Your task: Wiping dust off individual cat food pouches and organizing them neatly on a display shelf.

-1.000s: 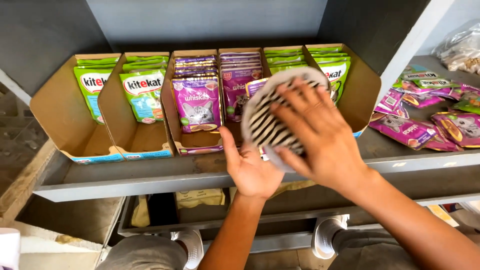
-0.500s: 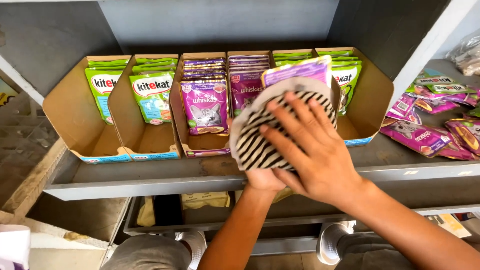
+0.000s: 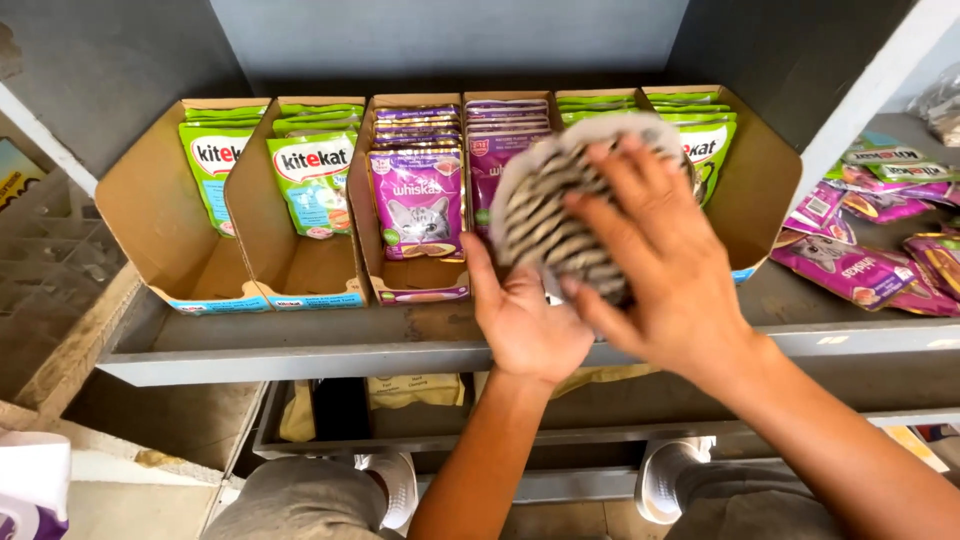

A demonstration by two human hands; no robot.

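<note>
A grey metal shelf [image 3: 300, 345] runs across the view, with a grey back wall behind it and a lower shelf beneath.

A striped cloth [image 3: 545, 215], black and white, is held in front of the middle cardboard trays, above the near edge of the shelf. The right hand [image 3: 665, 265] lies spread over its right side, fingers [image 3: 620, 185] splayed flat on the fabric; the grip is open-palmed, pressing rather than closed round it. The left hand [image 3: 525, 320] comes up from below with the palm up and the thumb along the cloth's left edge, cupping it from underneath; how its fingers close behind the cloth cannot be seen.

Just left of the cloth stands a tray of purple pouches [image 3: 418, 200]. A second purple row [image 3: 500, 125] is partly hidden by the cloth. Further left, two trays hold green pouches [image 3: 312, 180]. More green pouches [image 3: 712, 140] sit in the right tray [image 3: 765, 190], far of the right hand.

On the shelf's right end, loose purple pouches [image 3: 850, 270] lie flat, well apart from the hands.
</note>
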